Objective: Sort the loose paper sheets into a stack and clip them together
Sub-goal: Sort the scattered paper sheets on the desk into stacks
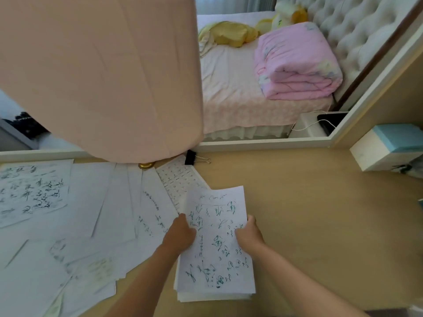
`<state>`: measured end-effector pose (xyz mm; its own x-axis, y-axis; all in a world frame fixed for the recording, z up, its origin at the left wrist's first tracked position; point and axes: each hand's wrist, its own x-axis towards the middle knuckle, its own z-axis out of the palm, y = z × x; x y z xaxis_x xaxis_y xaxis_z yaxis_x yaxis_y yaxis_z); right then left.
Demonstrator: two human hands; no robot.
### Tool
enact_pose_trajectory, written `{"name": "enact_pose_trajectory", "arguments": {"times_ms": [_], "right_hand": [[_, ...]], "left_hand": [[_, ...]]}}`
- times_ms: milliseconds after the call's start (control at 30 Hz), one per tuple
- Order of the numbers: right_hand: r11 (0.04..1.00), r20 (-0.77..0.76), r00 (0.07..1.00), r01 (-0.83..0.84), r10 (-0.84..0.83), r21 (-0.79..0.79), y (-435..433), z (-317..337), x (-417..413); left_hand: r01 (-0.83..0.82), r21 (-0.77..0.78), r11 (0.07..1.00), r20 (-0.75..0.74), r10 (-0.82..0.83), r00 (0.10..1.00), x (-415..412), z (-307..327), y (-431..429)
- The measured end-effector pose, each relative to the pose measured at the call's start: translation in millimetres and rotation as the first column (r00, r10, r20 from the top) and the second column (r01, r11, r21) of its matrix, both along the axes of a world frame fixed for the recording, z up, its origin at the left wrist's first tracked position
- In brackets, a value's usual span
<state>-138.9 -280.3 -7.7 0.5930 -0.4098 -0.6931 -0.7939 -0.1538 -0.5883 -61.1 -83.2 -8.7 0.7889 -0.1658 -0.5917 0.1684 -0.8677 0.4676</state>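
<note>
Item: green-inked sheet [216, 239], pinched by left hand [179, 236] and right hand [249, 234] at its edges; best squared flush on the stack [215, 297] beneath them.

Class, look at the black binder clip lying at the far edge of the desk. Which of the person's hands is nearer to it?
The left. The left hand grips the stack's left edge, almost straight below the binder clip in the picture. The right hand grips the right edge, farther off to the side.
</note>
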Motion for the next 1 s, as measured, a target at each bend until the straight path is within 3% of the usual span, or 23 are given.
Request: {"name": "enact_pose_trajectory", "arguments": {"times_ms": [100, 167, 300, 433, 500, 633, 733, 833, 1000], "right_hand": [[0.964, -0.122, 0.986, -0.137, 0.111, -0.227, 21, -8, 1], [0.960, -0.135, 0.989, -0.101, 0.067, -0.260, 30, -5, 2], [0.980, -0.115, 0.977, 0.165, -0.177, -0.107, 36, -7, 1], [0.947, -0.143, 0.940, 0.318, -0.309, 0.047, 28, -2, 6], [0.947, -0.198, 0.936, 0.312, -0.292, 0.076, 26, -3, 6], [0.987, -0.159, 0.977, 0.126, -0.141, -0.097, 34, -8, 13], [0.983, -0.054, 0.982, 0.185, -0.183, 0.023, 38, -8, 19], [0.950, -0.096, 0.957, 0.284, -0.273, 0.132, 29, -6, 21], [0.971, -0.141, 0.976, 0.185, -0.164, 0.151, 13, -12, 19]], "left_hand": [[0.089, 0.144, 0.986, 0.054, -0.097, 0.994, -3, -15, 25], [0.039, 0.080, 0.996, 0.017, -0.041, 0.999, -2, -20, 33], [-0.105, -0.137, 0.985, -0.141, 0.085, 0.986, 3, -25, 39], [-0.110, -0.088, 0.990, -0.131, 0.098, 0.986, 8, -28, 44], [-0.079, -0.056, 0.995, -0.109, 0.073, 0.991, 9, -30, 45], [-0.060, 0.007, 0.998, -0.065, 0.061, 0.996, 9, -33, 40], [-0.074, 0.034, 0.997, -0.011, 0.074, 0.997, 6, -38, 36], [-0.086, 0.067, 0.994, 0.032, 0.084, 0.996, 2, -40, 33], [-0.113, 0.101, 0.988, 0.049, 0.108, 0.993, -1, -42, 30]]}}
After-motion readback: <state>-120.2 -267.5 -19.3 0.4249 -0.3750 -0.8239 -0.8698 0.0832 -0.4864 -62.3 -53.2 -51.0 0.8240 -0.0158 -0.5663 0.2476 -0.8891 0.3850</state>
